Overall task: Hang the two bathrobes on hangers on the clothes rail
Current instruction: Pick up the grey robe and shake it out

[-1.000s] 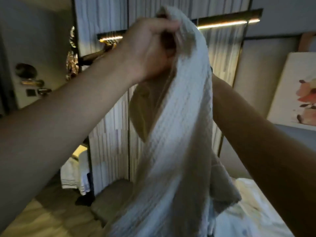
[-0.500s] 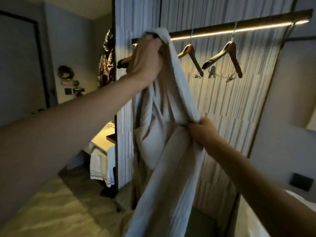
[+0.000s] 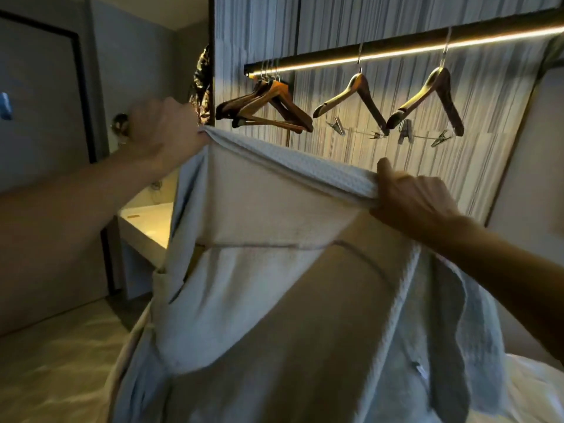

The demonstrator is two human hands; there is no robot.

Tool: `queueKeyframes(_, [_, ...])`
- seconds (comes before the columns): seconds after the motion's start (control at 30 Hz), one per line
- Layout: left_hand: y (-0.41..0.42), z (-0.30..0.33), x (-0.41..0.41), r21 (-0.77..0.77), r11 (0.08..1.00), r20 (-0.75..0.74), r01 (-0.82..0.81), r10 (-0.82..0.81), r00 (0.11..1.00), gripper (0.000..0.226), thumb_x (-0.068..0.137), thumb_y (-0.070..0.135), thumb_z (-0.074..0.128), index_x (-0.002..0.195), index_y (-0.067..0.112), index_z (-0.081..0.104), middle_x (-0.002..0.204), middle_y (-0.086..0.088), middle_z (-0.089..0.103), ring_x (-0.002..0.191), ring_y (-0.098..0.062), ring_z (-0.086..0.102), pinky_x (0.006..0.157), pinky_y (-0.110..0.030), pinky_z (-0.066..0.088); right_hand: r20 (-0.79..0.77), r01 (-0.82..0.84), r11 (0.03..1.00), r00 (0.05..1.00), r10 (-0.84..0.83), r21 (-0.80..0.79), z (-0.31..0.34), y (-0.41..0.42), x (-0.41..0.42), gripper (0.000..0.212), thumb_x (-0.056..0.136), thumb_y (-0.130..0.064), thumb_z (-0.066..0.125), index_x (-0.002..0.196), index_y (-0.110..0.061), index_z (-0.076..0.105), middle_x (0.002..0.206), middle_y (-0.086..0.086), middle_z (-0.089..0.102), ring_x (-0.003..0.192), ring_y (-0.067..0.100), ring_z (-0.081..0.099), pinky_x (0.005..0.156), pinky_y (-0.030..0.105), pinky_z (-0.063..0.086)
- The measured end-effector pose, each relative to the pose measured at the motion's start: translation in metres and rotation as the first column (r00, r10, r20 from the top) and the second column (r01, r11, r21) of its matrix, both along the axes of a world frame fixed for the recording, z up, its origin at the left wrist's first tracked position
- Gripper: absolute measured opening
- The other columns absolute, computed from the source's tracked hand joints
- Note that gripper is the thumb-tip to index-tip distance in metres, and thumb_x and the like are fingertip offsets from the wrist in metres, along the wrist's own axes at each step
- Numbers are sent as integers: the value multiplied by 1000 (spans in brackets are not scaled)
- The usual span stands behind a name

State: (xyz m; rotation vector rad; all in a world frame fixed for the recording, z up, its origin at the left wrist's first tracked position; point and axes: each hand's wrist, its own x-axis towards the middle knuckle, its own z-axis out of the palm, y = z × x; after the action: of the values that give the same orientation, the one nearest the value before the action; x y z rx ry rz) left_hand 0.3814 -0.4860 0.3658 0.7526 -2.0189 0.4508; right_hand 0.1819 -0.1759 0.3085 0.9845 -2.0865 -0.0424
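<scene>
A white waffle-weave bathrobe (image 3: 274,285) hangs spread open in front of me, its collar edge stretched between both hands. My left hand (image 3: 161,129) grips the collar at its upper left end. My right hand (image 3: 409,193) grips the collar at the lower right end. Behind it runs the lit clothes rail (image 3: 396,47). A bunch of several wooden hangers (image 3: 268,105) sits at the rail's left end. Two single wooden hangers with clips hang further right, one in the middle (image 3: 354,99) and one toward the right (image 3: 433,96). All hangers are bare.
A striped wall panel (image 3: 256,32) backs the rail. A lit vanity counter (image 3: 146,221) stands at the left, beyond a dark door (image 3: 39,102). White bedding (image 3: 531,389) shows at the lower right, and pale floor (image 3: 55,361) at the lower left.
The robe went from bunched and hanging from my left hand to spread wide. My left hand dropped lower and left, my right hand slid right along the collar, and the view turned toward the rail.
</scene>
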Motion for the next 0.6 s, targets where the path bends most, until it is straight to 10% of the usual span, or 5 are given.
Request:
queueKeyframes(0.27, [-12, -3, -71, 288, 864, -634, 414, -152, 759, 33, 90, 9, 46, 121, 2, 50, 117, -19, 59, 108, -35, 58, 85, -42, 44, 289, -64, 974, 949, 127, -218, 29, -3, -108, 10, 93, -13, 58, 102, -11, 56, 86, 6, 57, 81, 24, 62, 66, 32, 44])
queueKeyframes(0.33, [-1, -33, -86, 59, 936, -454, 347, -285, 845, 30, 97, 20, 41, 122, 6, 47, 105, -8, 54, 91, -26, 57, 72, -38, 42, 153, -76, 825, 969, 194, -560, 10, -2, -125, 12, 95, -15, 55, 106, -11, 51, 86, 4, 51, 77, 21, 54, 66, 35, 43])
queueKeyframes(0.37, [-1, -55, -92, 6, 955, -104, 297, -295, 950, 28, 101, 29, 37, 120, 12, 47, 100, -4, 52, 83, -24, 56, 65, -39, 43, 185, -62, 795, 959, 215, -604, -10, -1, -136, 14, 95, -18, 54, 107, -11, 49, 88, 4, 52, 76, 21, 53, 66, 36, 44])
queueKeyframes(0.43, [-14, -95, -99, -22, 991, 512, 130, -101, 853, 21, 101, 36, 36, 108, 21, 49, 90, -2, 57, 74, -22, 59, 59, -36, 47, 435, -13, 943, 885, 165, -332, -56, -3, -162, 15, 91, -20, 60, 104, -15, 54, 91, 5, 62, 80, 25, 61, 71, 40, 54])
queueKeyframes(0.6, [-53, -119, -139, 305, 952, 273, 31, -119, 955, 4, 92, 24, 61, 89, 23, 58, 80, -4, 63, 69, -23, 60, 64, -39, 55, 464, -7, 973, 878, 116, -231, -79, -10, -223, 4, 96, -20, 55, 99, -19, 54, 87, 6, 63, 73, 24, 65, 64, 41, 61])
